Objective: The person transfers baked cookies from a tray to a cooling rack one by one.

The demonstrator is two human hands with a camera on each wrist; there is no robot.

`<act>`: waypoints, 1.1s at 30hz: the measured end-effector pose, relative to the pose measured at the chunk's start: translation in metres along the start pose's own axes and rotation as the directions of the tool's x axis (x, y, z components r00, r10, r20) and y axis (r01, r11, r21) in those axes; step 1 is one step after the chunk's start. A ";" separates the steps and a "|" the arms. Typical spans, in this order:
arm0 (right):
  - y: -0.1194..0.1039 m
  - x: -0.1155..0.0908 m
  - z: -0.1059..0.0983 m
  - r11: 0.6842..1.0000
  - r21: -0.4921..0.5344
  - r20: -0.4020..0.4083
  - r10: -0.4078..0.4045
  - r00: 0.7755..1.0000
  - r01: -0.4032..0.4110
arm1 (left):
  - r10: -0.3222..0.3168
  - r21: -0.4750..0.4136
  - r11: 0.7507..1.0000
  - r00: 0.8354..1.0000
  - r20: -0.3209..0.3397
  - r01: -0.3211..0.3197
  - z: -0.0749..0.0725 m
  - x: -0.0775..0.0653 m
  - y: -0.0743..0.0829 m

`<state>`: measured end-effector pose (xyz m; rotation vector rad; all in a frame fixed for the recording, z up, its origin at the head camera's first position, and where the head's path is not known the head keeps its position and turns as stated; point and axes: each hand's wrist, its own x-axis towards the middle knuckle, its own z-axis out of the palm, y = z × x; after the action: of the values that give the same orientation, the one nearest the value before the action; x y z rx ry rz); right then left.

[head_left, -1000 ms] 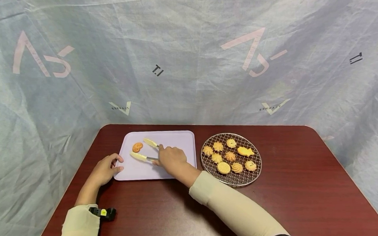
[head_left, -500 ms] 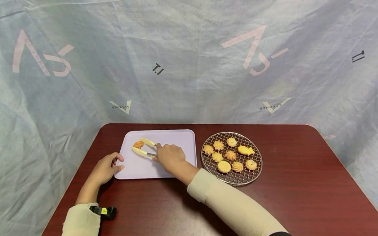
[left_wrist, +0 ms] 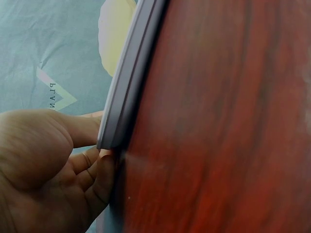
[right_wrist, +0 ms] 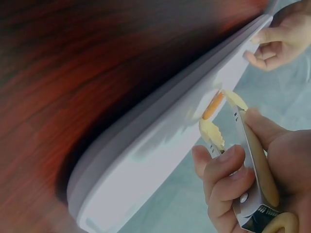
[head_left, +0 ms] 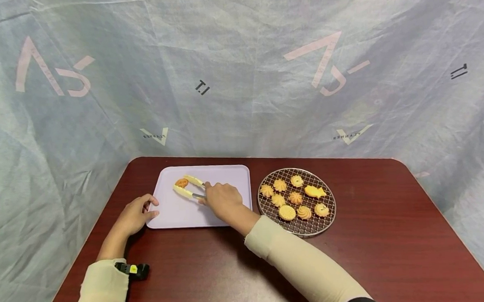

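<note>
A lilac tray (head_left: 229, 207) lies on the table, and my left hand (head_left: 134, 216) holds its left edge. In the left wrist view the thumb of that left hand (left_wrist: 43, 165) is over the rim, with fingers curled by its outer side. My right hand (head_left: 224, 200) grips metal tongs (head_left: 183, 191) with cream tips, which reach over the tray. Between the tips sits a brown cookie (head_left: 181, 183) with a patterned face. From the right wrist view, the cookie (right_wrist: 213, 106) is at the tray surface, a tip of the tongs (right_wrist: 212, 133) at either end.
Right of the tray stands a round wire rack (head_left: 266, 214) bearing several pale cookies, among them a fish-shaped cookie (head_left: 315, 192) and a round cookie (head_left: 287, 212). The dark red table (head_left: 380, 235) extends in front and to the right. Grey cloth (head_left: 237, 68) hangs behind.
The tongs have moved in around the cookie, their tips coming to both sides of it. The cookie has shifted slightly right and back on the tray. My left hand stays at the tray edge.
</note>
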<state>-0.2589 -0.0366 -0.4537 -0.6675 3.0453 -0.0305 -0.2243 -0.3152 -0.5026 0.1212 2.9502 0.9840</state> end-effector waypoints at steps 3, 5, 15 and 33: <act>0.002 -0.002 -0.001 1.000 0.006 0.011 0.004 1.000 -0.004 | 0.001 -0.003 1.000 1.000 0.000 -0.001 0.000 0.000 0.000; 0.003 -0.003 -0.003 1.000 0.010 0.011 0.004 1.000 -0.004 | 0.003 -0.004 1.000 1.000 -0.001 -0.003 0.000 0.001 -0.001; 0.005 -0.010 -0.004 1.000 0.020 0.012 -0.007 1.000 0.007 | 0.000 -0.009 1.000 1.000 -0.004 0.000 0.000 0.001 -0.002; 0.010 -0.025 -0.008 0.997 0.042 -0.052 -0.066 0.996 0.068 | 0.011 -0.003 1.000 1.000 -0.005 -0.011 0.000 0.000 -0.001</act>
<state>-0.2406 -0.0168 -0.4455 -0.7778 3.0589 -0.1170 -0.2246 -0.3162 -0.5035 0.1346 2.9555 0.9914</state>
